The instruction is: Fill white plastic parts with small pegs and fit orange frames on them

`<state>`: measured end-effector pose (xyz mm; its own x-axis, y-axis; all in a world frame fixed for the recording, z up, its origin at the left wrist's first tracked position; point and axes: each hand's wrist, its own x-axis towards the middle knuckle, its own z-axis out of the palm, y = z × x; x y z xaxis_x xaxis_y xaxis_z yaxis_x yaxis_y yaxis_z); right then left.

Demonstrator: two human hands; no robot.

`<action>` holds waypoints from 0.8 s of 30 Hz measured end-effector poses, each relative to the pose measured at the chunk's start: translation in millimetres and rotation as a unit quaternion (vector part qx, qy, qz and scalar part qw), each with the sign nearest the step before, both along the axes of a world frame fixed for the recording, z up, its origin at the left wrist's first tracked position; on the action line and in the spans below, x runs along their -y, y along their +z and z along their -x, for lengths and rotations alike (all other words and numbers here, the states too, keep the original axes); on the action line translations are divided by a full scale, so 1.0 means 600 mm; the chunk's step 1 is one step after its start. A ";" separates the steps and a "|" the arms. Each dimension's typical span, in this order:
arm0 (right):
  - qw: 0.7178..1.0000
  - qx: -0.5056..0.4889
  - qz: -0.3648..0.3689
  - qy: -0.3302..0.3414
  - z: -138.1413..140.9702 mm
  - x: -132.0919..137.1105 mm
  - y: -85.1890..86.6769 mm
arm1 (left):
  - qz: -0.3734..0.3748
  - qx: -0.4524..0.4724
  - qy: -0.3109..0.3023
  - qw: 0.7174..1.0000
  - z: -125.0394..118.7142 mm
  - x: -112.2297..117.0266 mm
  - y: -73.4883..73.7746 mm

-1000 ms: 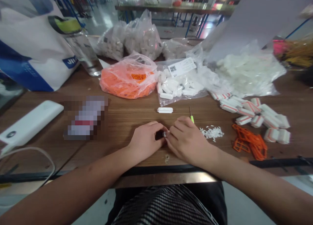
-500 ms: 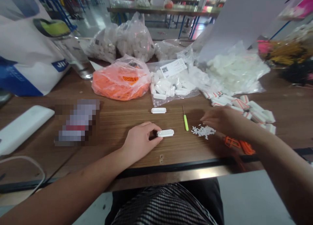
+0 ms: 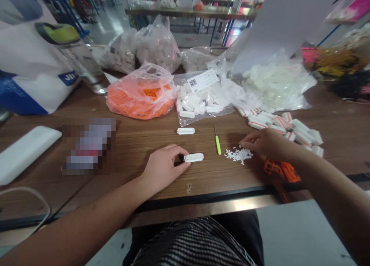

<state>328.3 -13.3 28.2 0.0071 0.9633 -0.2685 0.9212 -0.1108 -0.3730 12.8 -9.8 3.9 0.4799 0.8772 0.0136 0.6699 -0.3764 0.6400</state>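
My left hand (image 3: 164, 166) rests on the wooden table (image 3: 138, 139) and pinches one end of a small white connector block (image 3: 194, 157) between thumb and fingers. My right hand (image 3: 264, 143) reaches to the right, fingertips pinched together at the edge of a little heap of tiny white pieces (image 3: 238, 154). Whether it holds one I cannot make out. A green-handled pick (image 3: 217, 141) lies between the two hands. A second white block (image 3: 185, 131) lies further back.
Behind lie a bag of orange parts (image 3: 138, 96), an open bag of white blocks (image 3: 202, 100), more clear bags (image 3: 277, 81), finished white-and-orange pieces (image 3: 289, 125) and loose orange clips (image 3: 280, 169) on the right. A white device (image 3: 23, 150) and a bottle (image 3: 81, 58) stand left.
My right hand left the block, swung right to the heap of tiny pieces and now pinches at it. My left hand stays, still gripping the block.
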 end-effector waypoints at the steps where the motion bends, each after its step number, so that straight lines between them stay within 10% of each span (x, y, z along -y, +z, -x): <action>1: 1.000 -0.009 0.000 0.000 0.000 0.002 0.001 | -0.001 0.001 -0.001 1.000 0.000 0.000 0.000; 11: 0.999 -0.035 -0.024 -0.007 0.008 -0.005 -0.014 | 0.007 0.005 0.001 1.000 0.000 0.002 -0.002; 17: 0.968 -0.220 -0.073 0.096 0.123 0.008 0.010 | 0.009 0.009 0.002 1.000 -0.002 0.003 -0.003; 24: 0.953 -0.208 -0.093 0.198 0.203 -0.004 -0.008 | -0.005 0.026 -0.007 1.000 0.000 0.004 -0.008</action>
